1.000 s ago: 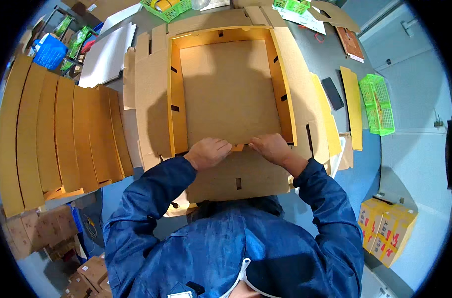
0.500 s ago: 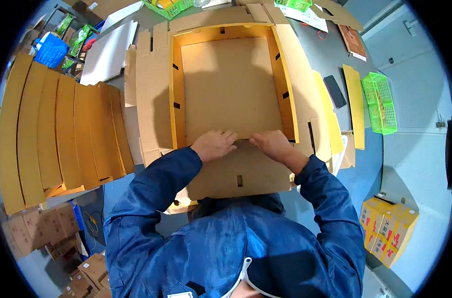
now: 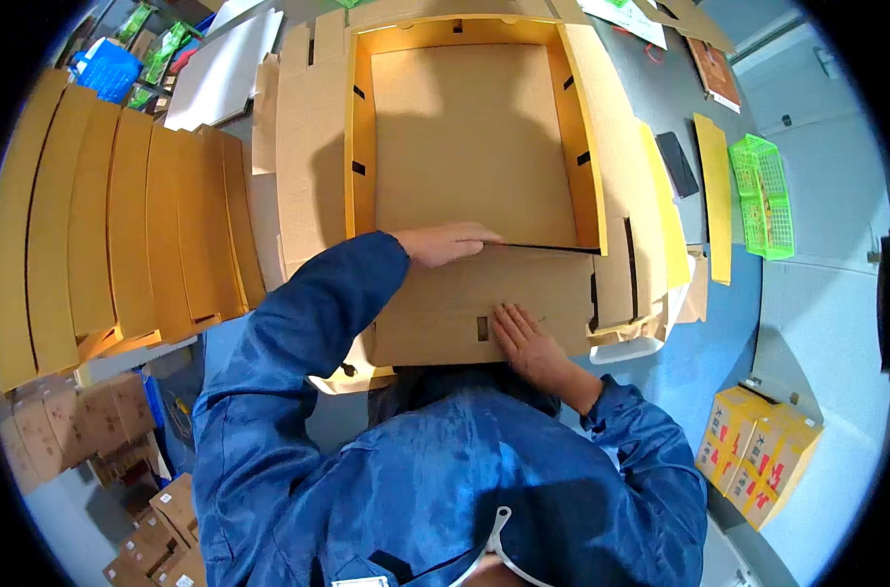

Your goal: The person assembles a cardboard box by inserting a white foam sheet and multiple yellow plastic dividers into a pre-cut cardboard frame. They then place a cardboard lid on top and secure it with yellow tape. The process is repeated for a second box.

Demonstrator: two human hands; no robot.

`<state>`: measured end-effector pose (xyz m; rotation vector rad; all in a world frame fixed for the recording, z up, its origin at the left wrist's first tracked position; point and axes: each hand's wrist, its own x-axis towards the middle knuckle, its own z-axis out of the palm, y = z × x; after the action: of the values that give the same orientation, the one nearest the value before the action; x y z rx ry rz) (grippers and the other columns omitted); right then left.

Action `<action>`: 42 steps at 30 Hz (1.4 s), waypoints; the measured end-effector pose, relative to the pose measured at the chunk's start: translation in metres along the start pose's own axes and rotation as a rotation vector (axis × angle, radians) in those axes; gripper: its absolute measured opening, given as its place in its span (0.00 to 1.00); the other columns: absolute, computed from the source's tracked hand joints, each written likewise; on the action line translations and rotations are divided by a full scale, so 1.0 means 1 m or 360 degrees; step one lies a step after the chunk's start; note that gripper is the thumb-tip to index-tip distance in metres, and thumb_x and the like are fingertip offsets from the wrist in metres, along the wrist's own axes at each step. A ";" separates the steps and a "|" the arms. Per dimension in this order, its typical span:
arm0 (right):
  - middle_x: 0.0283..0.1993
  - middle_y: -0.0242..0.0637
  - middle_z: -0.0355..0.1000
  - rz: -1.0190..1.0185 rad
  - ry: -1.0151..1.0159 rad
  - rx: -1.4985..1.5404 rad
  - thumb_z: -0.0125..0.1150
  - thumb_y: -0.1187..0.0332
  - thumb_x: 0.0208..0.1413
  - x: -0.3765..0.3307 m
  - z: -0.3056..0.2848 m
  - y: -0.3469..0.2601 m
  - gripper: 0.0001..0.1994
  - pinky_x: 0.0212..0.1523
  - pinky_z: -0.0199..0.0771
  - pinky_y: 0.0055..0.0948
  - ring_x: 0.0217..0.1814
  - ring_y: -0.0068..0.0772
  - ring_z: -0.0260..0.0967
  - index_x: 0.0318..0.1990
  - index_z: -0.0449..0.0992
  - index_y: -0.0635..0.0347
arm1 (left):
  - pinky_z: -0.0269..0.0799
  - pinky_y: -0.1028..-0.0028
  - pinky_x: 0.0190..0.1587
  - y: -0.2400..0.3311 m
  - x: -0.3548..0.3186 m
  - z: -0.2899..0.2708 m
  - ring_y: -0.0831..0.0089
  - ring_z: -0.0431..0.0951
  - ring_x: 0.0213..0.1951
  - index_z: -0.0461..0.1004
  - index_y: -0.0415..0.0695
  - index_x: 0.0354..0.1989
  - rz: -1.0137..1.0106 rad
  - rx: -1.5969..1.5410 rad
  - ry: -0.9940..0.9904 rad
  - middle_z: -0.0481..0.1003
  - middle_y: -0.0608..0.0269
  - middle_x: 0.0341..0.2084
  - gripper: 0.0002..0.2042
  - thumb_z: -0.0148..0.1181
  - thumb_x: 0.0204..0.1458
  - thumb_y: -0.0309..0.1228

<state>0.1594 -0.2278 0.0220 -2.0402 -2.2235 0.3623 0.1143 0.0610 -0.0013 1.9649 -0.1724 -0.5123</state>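
Observation:
A large brown cardboard box [image 3: 474, 147] with yellow inner walls lies open on the table in front of me. Its near flap [image 3: 553, 293] is folded toward me. My left hand [image 3: 450, 242] lies along the top edge of that flap, fingers together and pointing right. My right hand [image 3: 525, 338] presses flat on the flap's outer face, fingers spread, beside a small slot [image 3: 482, 328]. Both arms wear blue sleeves.
A row of flat cardboard blanks [image 3: 112, 225] stands at the left. A green mesh basket [image 3: 763, 196], a dark phone [image 3: 677, 164] and a yellow strip [image 3: 714, 196] lie at the right. Yellow cartons [image 3: 763, 452] sit on the floor at lower right, brown boxes [image 3: 64, 430] at lower left.
Both hands were together at the flap's top edge. Now my right hand has dropped onto the flap's face and my left hand has slid right along the edge.

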 end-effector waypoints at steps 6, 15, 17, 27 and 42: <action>0.33 0.44 0.72 0.0074 -0.0532 0.0549 0.55 0.66 0.51 0.042 -0.109 0.035 0.10 0.35 0.71 0.39 0.37 0.47 0.71 0.38 0.75 0.59 | 0.59 0.68 0.58 0.036 -0.005 0.058 0.67 0.66 0.55 0.65 0.41 0.58 0.0118 -0.0091 -0.0430 0.69 0.57 0.54 0.19 0.46 0.60 0.35; 0.32 0.39 0.77 0.0423 -0.1007 0.1207 0.60 0.58 0.51 0.120 -0.064 0.125 0.17 0.35 0.69 0.32 0.32 0.34 0.71 0.39 0.78 0.65 | 0.67 0.62 0.48 0.043 -0.127 0.009 0.55 0.71 0.43 0.71 0.41 0.40 -0.0332 0.0477 0.1267 0.72 0.53 0.38 0.13 0.57 0.50 0.35; 0.31 0.38 0.77 0.0433 -0.0968 0.1406 0.63 0.56 0.50 0.136 -0.058 0.140 0.19 0.34 0.69 0.30 0.31 0.34 0.71 0.42 0.78 0.63 | 0.61 0.61 0.57 0.064 -0.141 0.046 0.52 0.65 0.54 0.67 0.39 0.50 -0.0330 0.0720 0.1058 0.67 0.48 0.50 0.22 0.62 0.47 0.32; 0.63 0.56 0.56 0.0281 0.0066 -0.0235 0.54 0.73 0.45 0.043 -0.093 0.096 0.26 0.66 0.49 0.48 0.63 0.54 0.56 0.55 0.63 0.71 | 0.52 0.63 0.65 0.030 -0.131 0.051 0.56 0.57 0.63 0.57 0.37 0.61 -0.0470 0.1168 0.1076 0.57 0.50 0.61 0.29 0.56 0.47 0.25; 0.27 0.36 0.70 -0.0006 -0.0572 -0.0549 0.57 0.70 0.45 0.050 -0.062 0.127 0.03 0.51 0.59 0.35 0.36 0.38 0.69 0.29 0.76 0.51 | 0.70 0.62 0.44 -0.007 -0.106 0.005 0.54 0.75 0.39 0.73 0.41 0.37 -0.0843 0.1215 0.0030 0.75 0.52 0.32 0.10 0.56 0.44 0.25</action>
<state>0.2920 -0.1620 0.0471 -2.2901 -2.6609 0.3955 0.0160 0.0960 0.0198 2.7801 0.2097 -0.8550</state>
